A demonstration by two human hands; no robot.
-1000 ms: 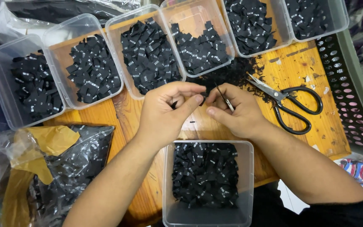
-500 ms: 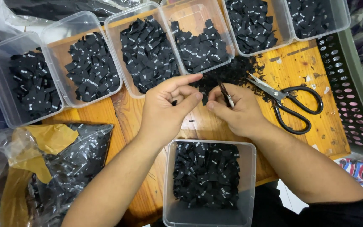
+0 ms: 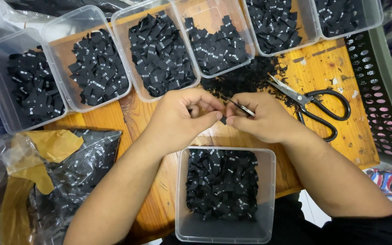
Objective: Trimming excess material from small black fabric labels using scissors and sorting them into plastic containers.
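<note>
My left hand (image 3: 182, 119) and my right hand (image 3: 262, 118) meet over the wooden table (image 3: 323, 72), fingertips almost touching. Between them they pinch a small black fabric label (image 3: 223, 120). My right hand also grips a thin dark metal tool (image 3: 240, 108), pointed toward the left hand. Right below my hands stands a clear plastic tub (image 3: 225, 227) half full of black labels. A pile of loose black labels (image 3: 246, 79) lies on the table just beyond my hands.
Several clear tubs of black labels line the far edge, such as one tub (image 3: 87, 27) at the left. Black-handled scissors (image 3: 316, 106) lie right of my hands. A plastic bag of labels with brown tape (image 3: 64, 168) sits at left. A dark perforated basket (image 3: 382, 90) stands at right.
Both hands have shifted slightly toward me, and my fingertips have closed in on the small label. The tubs and scissors stay in place.
</note>
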